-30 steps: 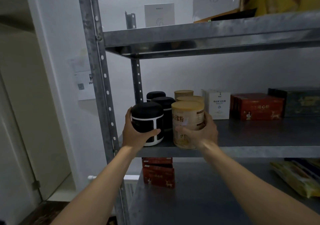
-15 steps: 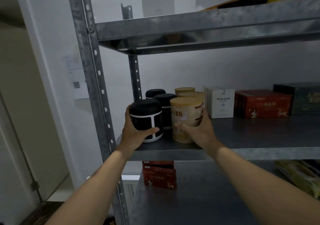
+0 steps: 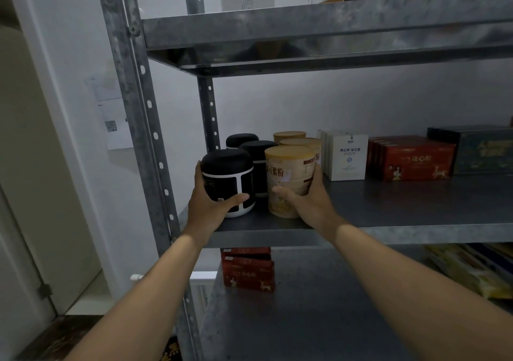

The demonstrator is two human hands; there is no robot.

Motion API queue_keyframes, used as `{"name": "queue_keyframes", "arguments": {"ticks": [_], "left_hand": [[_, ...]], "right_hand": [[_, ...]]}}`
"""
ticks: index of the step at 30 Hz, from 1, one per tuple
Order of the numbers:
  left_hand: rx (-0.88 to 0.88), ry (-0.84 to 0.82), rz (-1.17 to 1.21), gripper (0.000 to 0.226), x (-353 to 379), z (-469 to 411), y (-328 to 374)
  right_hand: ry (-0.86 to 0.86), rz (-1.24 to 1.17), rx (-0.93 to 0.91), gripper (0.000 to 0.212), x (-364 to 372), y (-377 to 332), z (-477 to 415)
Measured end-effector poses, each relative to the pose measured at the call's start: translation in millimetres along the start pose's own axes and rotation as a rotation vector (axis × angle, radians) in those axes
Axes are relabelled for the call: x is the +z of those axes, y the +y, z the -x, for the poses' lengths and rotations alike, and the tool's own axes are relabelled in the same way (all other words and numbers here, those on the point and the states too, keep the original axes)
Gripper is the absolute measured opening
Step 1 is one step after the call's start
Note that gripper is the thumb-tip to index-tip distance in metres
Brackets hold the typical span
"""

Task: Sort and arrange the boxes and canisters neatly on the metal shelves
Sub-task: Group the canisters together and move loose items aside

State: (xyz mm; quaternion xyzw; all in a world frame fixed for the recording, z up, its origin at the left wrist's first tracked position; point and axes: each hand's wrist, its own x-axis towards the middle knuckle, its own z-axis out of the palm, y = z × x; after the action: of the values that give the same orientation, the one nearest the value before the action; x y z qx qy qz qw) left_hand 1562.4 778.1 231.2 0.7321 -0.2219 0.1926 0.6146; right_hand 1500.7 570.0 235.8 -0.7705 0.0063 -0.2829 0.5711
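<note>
Front black canister (image 3: 227, 183) stands at the left front corner of the middle shelf (image 3: 416, 210), with the front gold-lidded tin (image 3: 288, 180) just beside it on the right. Both are upright, bases on the steel as far as I can tell. Left hand (image 3: 206, 202) wraps the canister low on its left side, thumb across the front near the white base band. Right hand (image 3: 308, 202) cups the tin's lower right side, thumb over the label. Both hands are curled onto their item, neither empty. Handling guess: the canister looks like rigid plastic with a smooth domed lid, so grip the straight body, not the dome; fill and weight can't be told. The tin looks stiff and likely hefty if full, and its label may be slick, so hold it low or mid-body and never lift by the cap. It could dent if knocked. Rear black canisters (image 3: 258, 158) and rear tins (image 3: 301, 142) line up behind them, front to back. Rightwards sit white boxes (image 3: 348, 158), red boxes (image 3: 410, 160) and a dark green box (image 3: 483, 149). The shelf is bare galvanised steel, flat and probably low-friction, so sliding should be fine. The upper shelf (image 3: 305, 27) hangs overhead and limits lift, and the perforated upright post (image 3: 138, 110) crowds the left hand. The lower shelf (image 3: 319, 319) carries stacked red cartons (image 3: 248, 270) and yellow packets (image 3: 472, 269). White wall behind, with a QR-code sheet (image 3: 111, 116) at left.
</note>
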Motion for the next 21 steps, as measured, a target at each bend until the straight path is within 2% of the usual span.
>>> {"name": "queue_keyframes", "arguments": {"ticks": [5, 7, 12, 17, 21], "left_hand": [[-0.043, 0.032, -0.059, 0.095, -1, 8, 7], [-0.063, 0.042, -0.075, 0.093, -1, 12, 11], [-0.097, 0.065, -0.158, 0.085, -5, 21, 25], [-0.109, 0.090, -0.158, 0.063, -16, 40, 39], [-0.034, 0.105, -0.101, 0.052, -20, 76, 29]], "right_hand": [[0.042, 0.031, 0.049, 0.123, -1, -5, 7], [0.057, 0.030, 0.061, 0.114, -2, -8, 10], [0.123, 0.028, 0.052, 0.073, -6, -18, 27], [0.244, 0.088, 0.026, 0.062, -11, -28, 65], [0.285, 0.210, -0.001, 0.057, -20, -24, 123]]}}
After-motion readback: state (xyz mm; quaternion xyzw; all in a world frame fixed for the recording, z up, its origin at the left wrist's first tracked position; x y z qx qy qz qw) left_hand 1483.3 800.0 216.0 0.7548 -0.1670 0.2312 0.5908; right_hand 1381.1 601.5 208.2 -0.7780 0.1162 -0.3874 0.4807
